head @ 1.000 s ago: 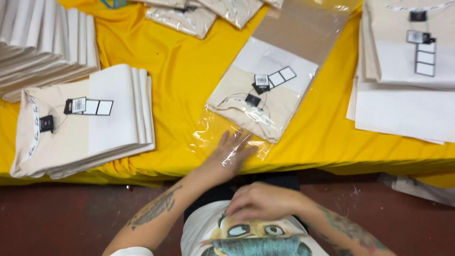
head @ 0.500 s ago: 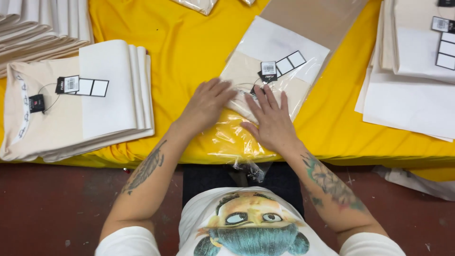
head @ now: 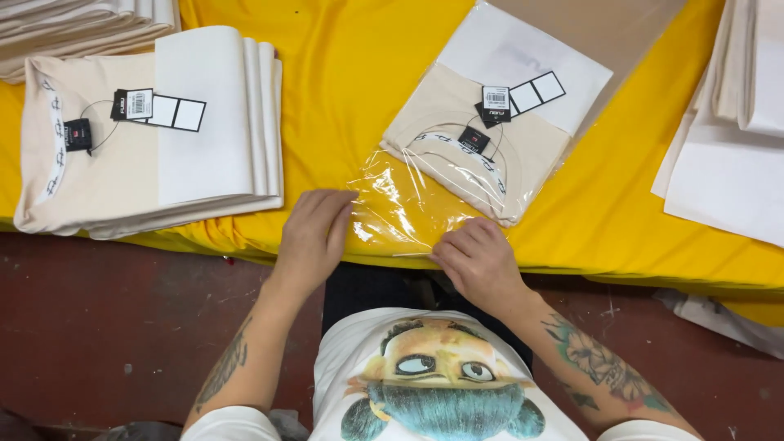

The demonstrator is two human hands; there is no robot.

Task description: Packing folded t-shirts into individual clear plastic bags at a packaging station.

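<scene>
Looking down, I see my left hand [head: 314, 237] now flat on the clear plastic bag's [head: 400, 216] open flap while my right hand [head: 478, 260], moved to the table's [head: 351, 73] near edge, pinches it, beige folded T-shirt [head: 465, 151] inside.

bag [head: 408, 208]: glossy clear plastic | shirt [head: 465, 139]: matt cloth, probably cotton

Yellow-covered table [head: 367, 73] bears folded shirts [head: 147, 139], bagged shirt [head: 482, 131], perhaps papers [head: 719, 171].
</scene>
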